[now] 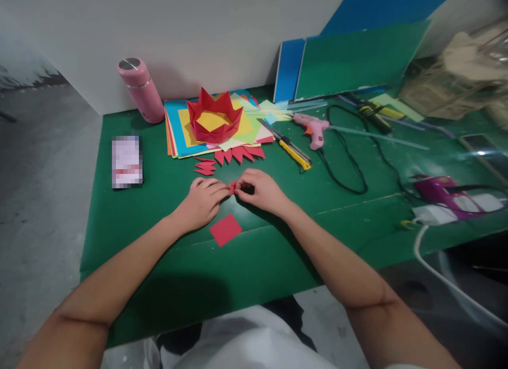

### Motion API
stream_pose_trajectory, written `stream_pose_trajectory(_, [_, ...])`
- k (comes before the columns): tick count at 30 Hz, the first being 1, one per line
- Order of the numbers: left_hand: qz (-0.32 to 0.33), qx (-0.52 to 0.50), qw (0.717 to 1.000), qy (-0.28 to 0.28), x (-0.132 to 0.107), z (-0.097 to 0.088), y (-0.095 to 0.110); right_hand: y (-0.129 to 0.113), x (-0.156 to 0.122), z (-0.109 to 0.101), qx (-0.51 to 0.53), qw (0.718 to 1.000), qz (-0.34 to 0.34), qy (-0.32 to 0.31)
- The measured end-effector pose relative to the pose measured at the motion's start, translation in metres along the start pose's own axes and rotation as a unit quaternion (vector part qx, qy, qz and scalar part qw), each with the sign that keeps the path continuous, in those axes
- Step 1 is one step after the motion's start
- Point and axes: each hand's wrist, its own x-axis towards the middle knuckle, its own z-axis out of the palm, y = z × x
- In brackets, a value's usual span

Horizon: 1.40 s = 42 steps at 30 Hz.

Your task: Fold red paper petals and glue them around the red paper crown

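My left hand (202,201) and my right hand (260,189) meet over the green table (130,237), both pinching a small folded red paper piece (233,187) between their fingertips. A flat red paper square (225,230) lies just in front of the hands. Several folded red paper points (238,154) lie in a row beyond them, with a few more red points (205,167) to the left. A red paper crown (214,117) sits on a stack of coloured paper sheets (180,134).
A pink bottle (142,90) stands at the back left, a phone (127,162) lies left. A yellow utility knife (288,145), pink glue gun (313,128), black cable (349,157), purple tool (444,194) and green and blue boards (353,60) are at the right.
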Motion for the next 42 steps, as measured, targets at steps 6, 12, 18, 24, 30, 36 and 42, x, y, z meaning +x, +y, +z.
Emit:
stream_pose_trajectory(6, [0.009,0.000,1.000,-0.006,-0.001,0.000,-0.001,0.001,0.001,0.002,0.001,1.000,0.013,0.005])
stream_pose_trajectory(12, [0.007,-0.006,1.000,-0.006,0.000,-0.001,-0.001,0.000,0.001,0.004,0.010,0.999,0.030,0.007])
stream_pose_trajectory(18, [-0.001,0.000,1.000,-0.008,0.000,-0.002,0.002,0.000,0.001,0.000,0.030,0.999,0.038,-0.007])
stream_pose_trajectory(24, [-0.008,0.002,1.000,-0.008,-0.001,-0.001,0.002,0.001,-0.001,-0.008,0.049,0.998,0.033,-0.035])
stream_pose_trajectory(30, [-0.011,0.004,1.000,-0.007,-0.001,-0.002,0.004,0.007,-0.003,-0.017,0.038,0.997,-0.010,-0.066])
stream_pose_trajectory(36, [-0.023,-0.005,1.000,-0.006,0.000,-0.001,0.005,0.014,-0.004,-0.018,-0.002,0.995,-0.071,-0.064])
stream_pose_trajectory(42, [-0.032,-0.016,0.999,-0.003,0.000,-0.001,0.004,0.013,-0.003,-0.012,-0.069,0.989,-0.120,-0.056])
